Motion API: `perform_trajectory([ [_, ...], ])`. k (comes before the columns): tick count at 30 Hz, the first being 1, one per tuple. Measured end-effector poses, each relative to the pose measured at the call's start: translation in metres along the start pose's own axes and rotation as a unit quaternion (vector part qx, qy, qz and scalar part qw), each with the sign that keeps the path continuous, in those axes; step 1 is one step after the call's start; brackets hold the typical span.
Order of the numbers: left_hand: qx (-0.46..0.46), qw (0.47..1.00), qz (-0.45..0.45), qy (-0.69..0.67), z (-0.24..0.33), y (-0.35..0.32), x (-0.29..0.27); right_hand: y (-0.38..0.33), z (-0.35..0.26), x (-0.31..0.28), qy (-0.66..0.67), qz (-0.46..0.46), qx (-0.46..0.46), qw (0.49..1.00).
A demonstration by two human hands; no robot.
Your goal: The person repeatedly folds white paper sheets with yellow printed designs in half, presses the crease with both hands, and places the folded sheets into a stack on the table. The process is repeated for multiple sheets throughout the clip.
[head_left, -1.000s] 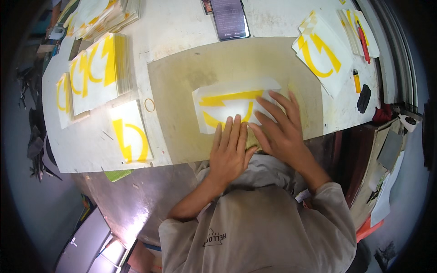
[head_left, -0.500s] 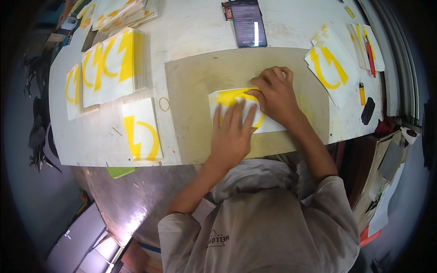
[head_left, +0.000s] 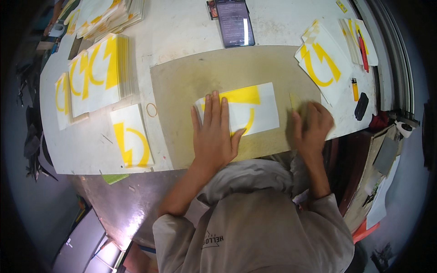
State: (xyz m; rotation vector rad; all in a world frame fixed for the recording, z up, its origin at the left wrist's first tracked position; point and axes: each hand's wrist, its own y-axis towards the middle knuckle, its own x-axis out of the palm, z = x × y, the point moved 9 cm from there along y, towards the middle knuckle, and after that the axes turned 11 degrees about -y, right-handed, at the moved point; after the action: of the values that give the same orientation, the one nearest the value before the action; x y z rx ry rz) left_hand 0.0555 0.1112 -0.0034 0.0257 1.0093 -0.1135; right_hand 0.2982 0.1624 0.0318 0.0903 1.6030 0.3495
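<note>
A white paper piece with yellow printing lies on the brownish mat in front of me. My left hand rests flat on its left part, fingers stretched out and thumb apart, covering some of the print. To the right of the paper, my right hand is over the mat, its fingers bent and the thumb apart from them. Just by its thumb and fingertips lies a small, thin yellowish piece, partly hidden; its kind is unclear.
Stacks of similar printed papers stand at the left. Nearer lies another paper beside a rubber band. A phone sits beyond the mat. At right are loose papers, a red pen and a yellow lighter.
My right hand has left the paper's upper edge and moved right, to the small yellowish piece. The left hand now lies flatter on the paper, whose right part is uncovered.
</note>
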Motion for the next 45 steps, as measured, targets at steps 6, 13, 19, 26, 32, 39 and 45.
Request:
perform_trajectory([
  [6, -0.004, 1.0, 0.005, 0.003, 0.0, -0.004, 0.01, -0.047, 0.058, 0.037, 0.225, -0.127, 0.22, 0.941],
  [13, -0.002, 1.0, 0.001, -0.001, 0.0, -0.004, 0.011, -0.031, 0.022, 0.015, 0.05, -0.116, 0.119, 0.985],
  [19, -0.004, 1.0, 0.014, -0.006, -0.002, -0.005, 0.008, -0.029, 0.016, 0.001, 0.058, -0.096, 0.11, 0.988],
  [26, -0.007, 1.0, 0.013, -0.018, -0.003, -0.006, 0.009, -0.037, 0.026, 0.016, 0.158, -0.119, 0.158, 0.967],
  [32, 0.002, 0.999, 0.018, -0.029, -0.002, -0.005, 0.009, -0.006, -0.053, 0.001, 0.318, -0.027, 0.082, 0.944],
  [39, -0.007, 0.998, 0.026, -0.048, -0.006, -0.006, 0.011, 0.023, -0.135, 0.032, 0.206, 0.029, -0.129, 0.97],
  [45, -0.009, 0.999, 0.014, -0.033, -0.004, -0.001, 0.009, 0.004, -0.079, 0.006, 0.175, 0.041, -0.004, 0.984],
])
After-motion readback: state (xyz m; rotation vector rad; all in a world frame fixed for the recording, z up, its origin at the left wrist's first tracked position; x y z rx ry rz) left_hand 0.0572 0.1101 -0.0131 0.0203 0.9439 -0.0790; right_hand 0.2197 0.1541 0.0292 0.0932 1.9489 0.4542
